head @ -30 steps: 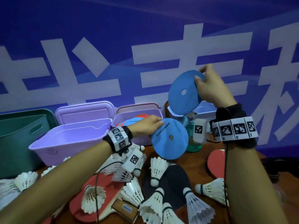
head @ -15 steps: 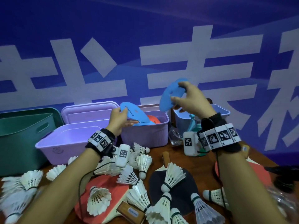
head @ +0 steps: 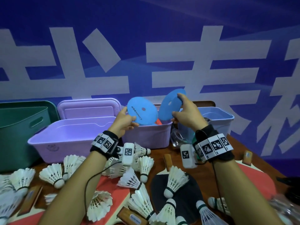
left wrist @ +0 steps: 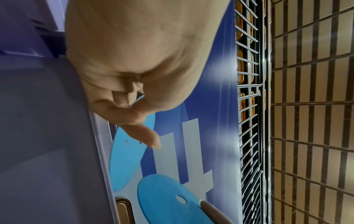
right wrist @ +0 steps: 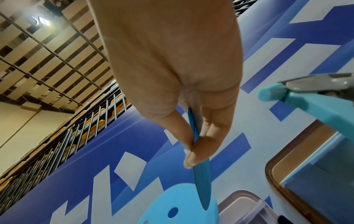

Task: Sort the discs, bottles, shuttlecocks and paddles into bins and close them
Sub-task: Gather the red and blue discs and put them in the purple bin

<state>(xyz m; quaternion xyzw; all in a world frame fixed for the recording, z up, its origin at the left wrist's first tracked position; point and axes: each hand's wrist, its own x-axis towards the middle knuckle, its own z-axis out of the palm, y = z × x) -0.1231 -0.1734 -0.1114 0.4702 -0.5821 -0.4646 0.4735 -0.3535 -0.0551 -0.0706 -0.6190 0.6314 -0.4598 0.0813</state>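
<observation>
1. Small purple bin, just beyond the left hand; holds an orange disc, mostly covered; lid propped behind.
2. Large purple bin, left of the left hand; nothing seen inside.
3. Blue bin, right of the right hand; contents hard to make out.
4. Green bin, far left; cut off.
5. Left hand pinches printed blue disc at its rim, over the small purple bin.
6. Right hand pinches plain blue disc, tilted edge-on, beside the first.
7. Bench below the wrists: shuttlecocks; black paddle, red paddles partly buried.
8. Clear bottle beneath the right hand, blurred.
</observation>
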